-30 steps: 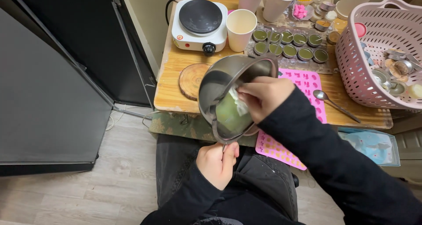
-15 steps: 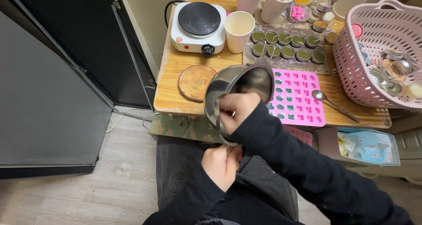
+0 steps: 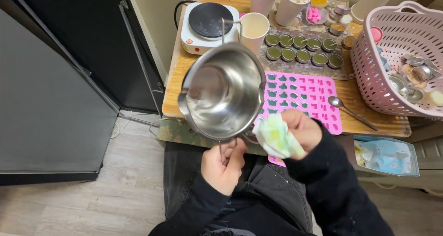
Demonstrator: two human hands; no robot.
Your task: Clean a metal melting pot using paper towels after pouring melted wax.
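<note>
Above the wooden table (image 3: 184, 91), the left hand (image 3: 224, 164) is gripping the wire handle of a steel melting pot (image 3: 224, 93), fingers closed round it, tilting its mouth upward; the right hand (image 3: 302, 130) is clutching a green-stained tissue wad (image 3: 277, 137) just beside the pot rim; a pink silicone mould (image 3: 307, 97) is lying beneath

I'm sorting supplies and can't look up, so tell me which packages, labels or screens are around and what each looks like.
Plastic packet: low shelf at the right, below the table edge; flat, rectangular, pale blue and clear, with something yellowish at its left end.
Paper cups: table's far edge; two tall white ones, one holding pale cubes.
No screens or signs show, and no label is clear enough to tell.
</note>
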